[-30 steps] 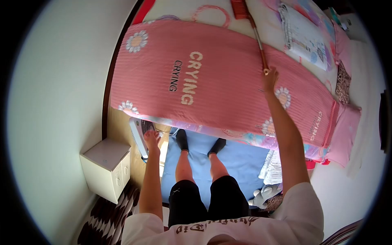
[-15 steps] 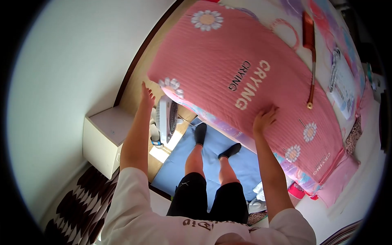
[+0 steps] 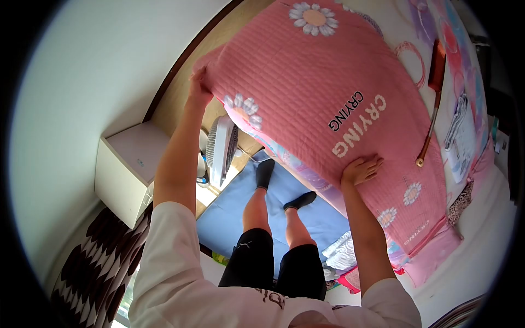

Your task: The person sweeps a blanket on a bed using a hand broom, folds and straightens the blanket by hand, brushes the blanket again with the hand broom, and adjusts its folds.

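Note:
A pink quilted cover (image 3: 284, 71) with daisies and the word CRYING lies over the bed. At its left corner my left hand (image 3: 200, 87) has its fingers closed on the edge, and the fabric is slightly lifted there. My right hand (image 3: 362, 170) rests flat on the cover near the bed's front edge, fingers spread. A red bed brush (image 3: 437, 68) with a long handle lies right of the lettering, its handle end on the cover. Beyond it is a folded whitish cloth (image 3: 461, 142).
A white fan (image 3: 221, 150) stands on the floor below my left hand, beside a white cabinet (image 3: 128, 167). My feet are on a blue mat (image 3: 306, 229). A pink pillow (image 3: 435, 257) lies at the bed's right end. A patterned curtain (image 3: 101, 268) hangs lower left.
My left hand has moved from near the fan up to the cover's corner and closed on it. My right hand has left the brush handle's end and now lies on the cover. The view has turned left.

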### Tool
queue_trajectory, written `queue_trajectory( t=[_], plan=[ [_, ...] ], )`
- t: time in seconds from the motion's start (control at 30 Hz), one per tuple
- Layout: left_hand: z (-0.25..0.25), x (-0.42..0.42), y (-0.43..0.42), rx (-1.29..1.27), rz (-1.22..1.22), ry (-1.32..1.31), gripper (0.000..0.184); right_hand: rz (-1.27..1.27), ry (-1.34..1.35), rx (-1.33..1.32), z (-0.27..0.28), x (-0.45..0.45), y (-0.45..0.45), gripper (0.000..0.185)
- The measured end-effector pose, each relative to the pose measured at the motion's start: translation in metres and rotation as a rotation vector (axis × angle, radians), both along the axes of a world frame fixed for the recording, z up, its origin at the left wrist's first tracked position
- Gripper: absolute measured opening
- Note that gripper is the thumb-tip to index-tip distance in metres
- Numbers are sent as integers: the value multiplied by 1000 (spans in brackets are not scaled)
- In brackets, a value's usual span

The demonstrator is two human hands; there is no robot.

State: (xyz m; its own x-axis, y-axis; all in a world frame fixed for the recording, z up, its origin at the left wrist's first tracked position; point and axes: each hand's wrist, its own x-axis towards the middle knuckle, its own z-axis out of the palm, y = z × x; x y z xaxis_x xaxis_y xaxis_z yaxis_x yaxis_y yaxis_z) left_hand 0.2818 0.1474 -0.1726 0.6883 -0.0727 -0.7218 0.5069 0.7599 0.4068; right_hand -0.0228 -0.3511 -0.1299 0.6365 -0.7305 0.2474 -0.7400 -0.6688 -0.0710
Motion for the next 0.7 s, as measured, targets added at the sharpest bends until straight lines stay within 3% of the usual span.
queue_trajectory(
  t=[0.2, 0.3, 0.37, 0.43, 0.5, 0.53, 0.6, 0.63, 0.7],
  plan=[
    [79, 7, -9, 180, 86, -280, 45, -44, -15, 48, 5, 1, 4, 62],
    [172, -13, -44, 320, 18, -435, 47, -47, -17, 39, 8, 0, 4, 63],
    [203, -28, -68, 554, -65, -675, 45, -15, 16, 39, 9, -1, -1, 63],
    [233, -53, -96, 854, -317, -754, 37, -38, 6, 43, 11, -5, -2, 63],
    [187, -70, -90, 947, -753, -1290, 43, -45, -6, 48, 14, -4, -4, 63],
    [205, -85, -120, 909, -825, -1194, 41, -33, -25, 73, 15, -4, -5, 63],
    [222, -109, -183, 1030, -975, -1336, 38, -37, -42, 96, 17, -6, -4, 63],
    [221, -114, -201, 1185, -1039, -1585, 37, -35, -39, 126, 20, -6, -5, 63],
    [184, -137, -217, 1275, -1151, -1563, 34, -49, -36, 147, 26, -10, -8, 63]
  ],
)
